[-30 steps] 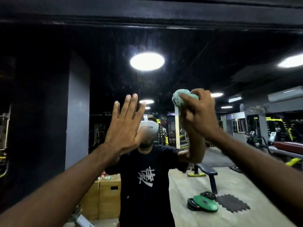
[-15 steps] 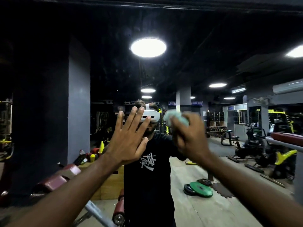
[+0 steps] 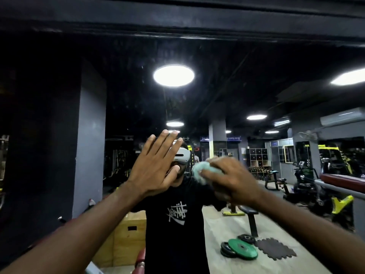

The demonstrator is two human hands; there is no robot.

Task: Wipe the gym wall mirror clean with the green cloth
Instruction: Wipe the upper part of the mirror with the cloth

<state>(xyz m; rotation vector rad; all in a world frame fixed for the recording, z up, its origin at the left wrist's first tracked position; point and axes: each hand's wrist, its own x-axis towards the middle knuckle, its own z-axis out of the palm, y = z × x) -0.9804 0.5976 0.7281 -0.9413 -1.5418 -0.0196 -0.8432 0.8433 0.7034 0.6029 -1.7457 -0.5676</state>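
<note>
- Your left hand (image 3: 156, 167) is raised flat against the mirror (image 3: 59, 135), fingers straight and a little spread, holding nothing
- Your right hand (image 3: 235, 180) is just beside it, on its right, with the fingers curled tight round the green cloth (image 3: 201, 172), which is bunched into a wad
- The cloth pokes out past your fingers on the left side of that hand, near the middle of the glass, level with the reflected head
- The right hand and the cloth are blurred; the cloth seems to be pressed on the glass, though contact is not sure from this view
- The reflection shows a person in a black T-shirt (image 3: 177, 224) facing you with both arms raised
- Also reflected are a round ceiling light (image 3: 173, 76) above, a wooden box (image 3: 126, 238) low on the left, and a bench (image 3: 249, 212) with a green weight plate (image 3: 243, 249) on the floor at the right
</note>
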